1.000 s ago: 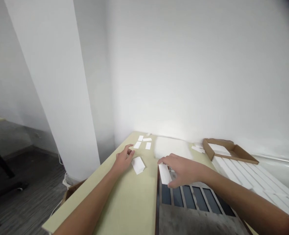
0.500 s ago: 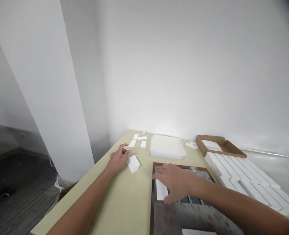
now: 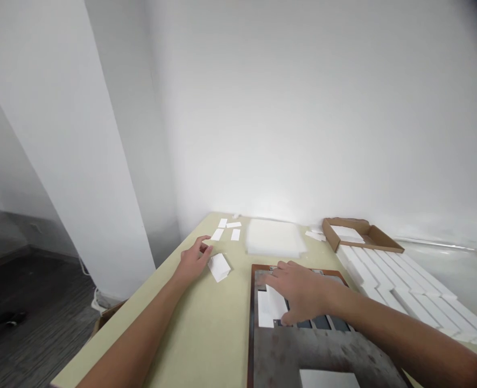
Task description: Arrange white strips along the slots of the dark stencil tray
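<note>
Fingers apart, right hand (image 3: 303,291) half-hides a white card (image 3: 266,310) on a metal plate (image 3: 303,355); left hand (image 3: 192,262) beside another card (image 3: 219,267).

Tabletop (image 3: 206,328) pale cream-yellow, no pattern. White card (image 3: 219,267) plain, same as the white strips (image 3: 408,302) stacked at right. Metal plate (image 3: 303,355) mottled grey with dark blotches — rim reddish-brown. Cardboard tray (image 3: 378,237) tan-brown. Floor (image 3: 32,285) dark grey, faintly streaked — wall (image 3: 303,108) white.
</note>
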`<act>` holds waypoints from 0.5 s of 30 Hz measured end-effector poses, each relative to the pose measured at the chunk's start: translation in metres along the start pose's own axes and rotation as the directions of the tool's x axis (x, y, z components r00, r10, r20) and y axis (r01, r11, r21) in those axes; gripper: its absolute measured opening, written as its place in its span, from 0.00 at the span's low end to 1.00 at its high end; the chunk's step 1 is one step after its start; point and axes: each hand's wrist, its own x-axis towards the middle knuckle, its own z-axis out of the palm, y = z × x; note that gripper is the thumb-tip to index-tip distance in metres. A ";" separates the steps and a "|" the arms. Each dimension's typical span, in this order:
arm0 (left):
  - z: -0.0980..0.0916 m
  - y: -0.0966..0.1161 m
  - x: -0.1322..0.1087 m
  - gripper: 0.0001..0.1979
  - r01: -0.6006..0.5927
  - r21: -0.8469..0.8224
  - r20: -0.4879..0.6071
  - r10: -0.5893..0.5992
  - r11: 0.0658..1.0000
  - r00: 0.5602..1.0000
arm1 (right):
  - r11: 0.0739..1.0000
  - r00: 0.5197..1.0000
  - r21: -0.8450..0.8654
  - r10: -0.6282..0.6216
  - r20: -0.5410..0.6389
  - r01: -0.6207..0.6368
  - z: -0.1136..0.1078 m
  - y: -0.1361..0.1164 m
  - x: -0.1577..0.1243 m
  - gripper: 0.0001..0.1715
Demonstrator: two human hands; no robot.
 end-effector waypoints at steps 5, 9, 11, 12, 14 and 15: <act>0.001 -0.001 0.001 0.18 0.003 0.000 0.005 -0.003 1.000 1.000 | 0.999 0.999 0.025 0.034 0.010 -0.035 0.018 0.011 -0.014 0.46; 0.001 -0.002 0.003 0.18 0.014 0.007 0.016 -0.014 1.000 1.000 | 0.997 0.998 0.046 0.065 0.022 -0.066 0.024 0.009 -0.019 0.50; 0.001 -0.003 0.004 0.18 0.017 0.013 0.017 -0.017 1.000 1.000 | 0.995 0.997 0.056 0.081 0.021 -0.082 0.023 0.006 -0.020 0.50; 0.001 -0.004 0.005 0.18 0.017 0.016 0.017 -0.017 1.000 1.000 | 0.994 0.996 0.062 0.088 0.020 -0.089 0.022 0.005 -0.020 0.49; 0.001 -0.005 0.006 0.18 0.015 0.021 0.015 -0.016 1.000 1.000 | 0.992 0.995 0.078 0.100 0.020 -0.101 0.021 0.005 -0.020 0.48; 0.002 -0.006 0.006 0.18 0.015 0.023 0.014 -0.015 1.000 1.000 | 0.991 0.994 0.088 0.103 0.022 -0.104 0.021 0.005 -0.020 0.48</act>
